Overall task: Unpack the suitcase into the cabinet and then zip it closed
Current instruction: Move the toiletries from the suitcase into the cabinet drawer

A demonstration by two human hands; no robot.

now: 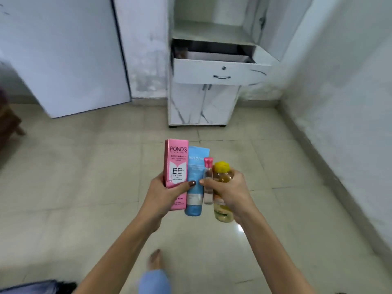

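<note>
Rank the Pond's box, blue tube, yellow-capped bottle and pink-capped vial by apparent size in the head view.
Largest: Pond's box.
Next: blue tube and yellow-capped bottle, which look alike, both partly covered, so unranked.
Smallest: pink-capped vial.

Head camera — faces forward-down, cabinet (203,102) ahead.

Home room, tiled floor (84,187), white cabinet (203,102) with open drawer (218,71), door (63,56)

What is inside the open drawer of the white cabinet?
Inside the drawer, a pale flat sheet shows, and something brownish in its left corner, too blurred to name. The drawer front hides whatever lies lower.
</note>
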